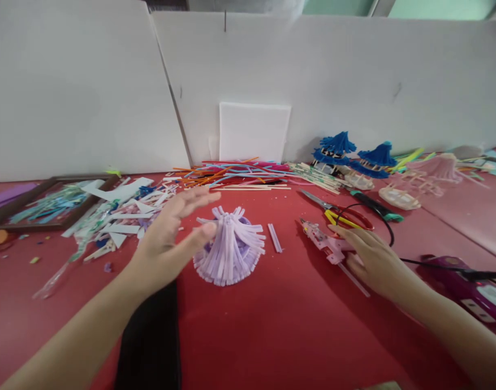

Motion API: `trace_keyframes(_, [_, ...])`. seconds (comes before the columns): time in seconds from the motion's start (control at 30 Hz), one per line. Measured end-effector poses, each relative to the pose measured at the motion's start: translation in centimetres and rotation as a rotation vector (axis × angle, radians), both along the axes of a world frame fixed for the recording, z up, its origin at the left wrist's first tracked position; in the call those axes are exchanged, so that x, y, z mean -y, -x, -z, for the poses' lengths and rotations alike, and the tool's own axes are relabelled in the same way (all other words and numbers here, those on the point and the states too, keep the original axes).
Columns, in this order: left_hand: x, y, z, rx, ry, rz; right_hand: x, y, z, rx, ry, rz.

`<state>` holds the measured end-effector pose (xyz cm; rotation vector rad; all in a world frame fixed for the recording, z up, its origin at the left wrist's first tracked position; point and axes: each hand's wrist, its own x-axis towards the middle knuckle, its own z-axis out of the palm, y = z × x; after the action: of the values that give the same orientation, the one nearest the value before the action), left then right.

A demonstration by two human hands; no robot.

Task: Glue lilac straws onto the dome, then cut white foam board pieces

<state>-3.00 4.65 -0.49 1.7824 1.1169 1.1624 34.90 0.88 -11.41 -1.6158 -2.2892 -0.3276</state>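
Note:
A lilac cone-shaped piece made of pipe-cleaner strips (pixel 228 252) stands on the red table, its strips fanning out from a gathered top. My left hand (pixel 169 230) is open at its left side, thumb and fingers apart, the thumb tip over the strips' edge; whether it touches them I cannot tell. To the right, my right hand (pixel 367 254) closes around the handle of a pink hot glue gun (pixel 323 241), whose nozzle points up and left. A clear glue stick (pixel 354 280) sticks out of its back. Between them lie two short lilac strips (pixel 274 238).
Scissors (pixel 345 215) and a green-and-black cutter (pixel 373 206) lie behind the glue gun. Colourful pipe cleaners (pixel 240 174) line the back. Blue roofed models (pixel 338 146) stand back right, a purple power strip (pixel 463 287) right. Scraps (pixel 126 216) and a brown frame (pixel 49 225) are left.

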Motion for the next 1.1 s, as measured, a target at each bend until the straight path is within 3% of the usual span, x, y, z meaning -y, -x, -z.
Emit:
trace_keyframes(0.17, [1.5,-2.4,-0.7,-0.243,-0.045,-0.033,-0.8,-0.1,0.1,-0.025,0.021,0.004])
trace_keyframes(0.3, [1.4,-2.6,-0.4,-0.178,0.012,-0.057,-0.7,-0.1,-0.1,-0.017,0.040,-0.020])
trace_keyframes(0.4, [1.3,-2.4,-0.4,-0.179,0.026,-0.036,-0.5,0.9,-2.2,-0.025,0.006,-0.033])
trace_keyframes(0.5, [1.4,-2.6,-0.6,-0.188,0.017,-0.055,0.0,3.9,-5.4,-0.148,-0.131,-0.104])
trace_keyframes(0.63, [1.7,-3.0,-0.8,-0.184,-0.005,-0.099,0.8,9.4,-8.2,-0.280,-0.218,-0.470])
trace_keyframes(0.77, [2.0,-3.0,-0.5,-0.233,-0.038,-0.088,1.1,13.1,-8.4,-0.270,-0.253,-0.656])
trace_keyframes(1.1, [2.3,-3.0,0.2,-0.191,-0.053,-0.073,0.4,15.1,-8.1,-0.274,-0.390,-0.720])
